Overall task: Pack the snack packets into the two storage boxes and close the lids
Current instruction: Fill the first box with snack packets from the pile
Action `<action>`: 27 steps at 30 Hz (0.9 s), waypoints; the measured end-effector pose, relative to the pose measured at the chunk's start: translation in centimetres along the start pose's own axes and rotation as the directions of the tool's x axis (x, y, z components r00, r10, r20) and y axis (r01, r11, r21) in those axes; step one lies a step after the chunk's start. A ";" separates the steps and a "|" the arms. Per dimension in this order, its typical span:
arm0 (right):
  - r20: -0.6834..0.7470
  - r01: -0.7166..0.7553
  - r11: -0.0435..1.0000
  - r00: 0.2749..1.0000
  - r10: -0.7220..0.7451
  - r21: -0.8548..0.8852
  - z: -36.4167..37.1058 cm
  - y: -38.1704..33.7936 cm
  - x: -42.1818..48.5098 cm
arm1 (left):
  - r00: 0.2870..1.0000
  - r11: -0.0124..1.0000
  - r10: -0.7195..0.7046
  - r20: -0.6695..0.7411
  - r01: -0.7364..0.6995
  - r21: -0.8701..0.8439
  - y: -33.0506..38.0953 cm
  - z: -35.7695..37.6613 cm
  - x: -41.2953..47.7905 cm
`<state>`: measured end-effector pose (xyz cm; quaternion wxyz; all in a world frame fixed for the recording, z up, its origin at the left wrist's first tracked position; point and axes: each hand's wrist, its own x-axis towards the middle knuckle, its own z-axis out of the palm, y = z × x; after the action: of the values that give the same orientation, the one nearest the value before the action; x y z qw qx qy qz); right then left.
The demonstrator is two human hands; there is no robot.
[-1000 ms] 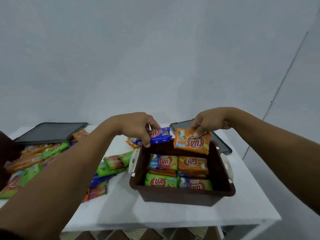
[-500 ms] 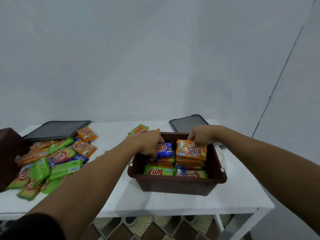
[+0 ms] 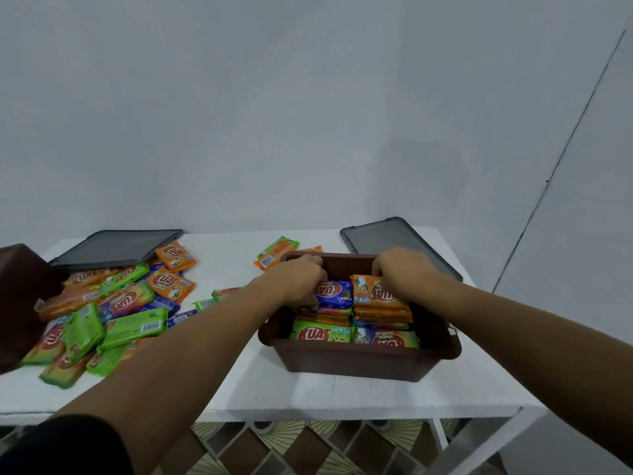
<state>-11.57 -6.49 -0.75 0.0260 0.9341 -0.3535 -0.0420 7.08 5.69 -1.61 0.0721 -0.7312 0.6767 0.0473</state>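
White table — two lids, two boxes

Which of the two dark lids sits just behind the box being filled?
The dark grey flat lid at the far right of the white table, right behind the brown plastic box. The other dark grey lid lies far left, beside the loose packets.

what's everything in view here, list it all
storage box: one, brown, open, centre-right, part filled
second box: one, brown, cut off at left edge
lids: two, dark grey, at the back, left lid and right lid
loose packets: many, green, orange, blue, piled at left
blue packet: one, atop the storage box's left stack
orange packet: one, atop the right stack
table: one, white, under it all
left hand: one, grips blue packet
right hand: one, pinches orange packet
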 end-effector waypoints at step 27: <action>-0.101 0.217 0.808 0.976 -0.193 0.548 -6.7 -0.1 2.3 | 0.941 0.731 -0.178 -0.289 -0.071 -0.679 -6.3 -8.9 -0.7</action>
<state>-9.14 -7.84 5.78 -0.2439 0.9345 -0.2469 0.0787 13.04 5.35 7.56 -0.3150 -0.7230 0.5925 0.1646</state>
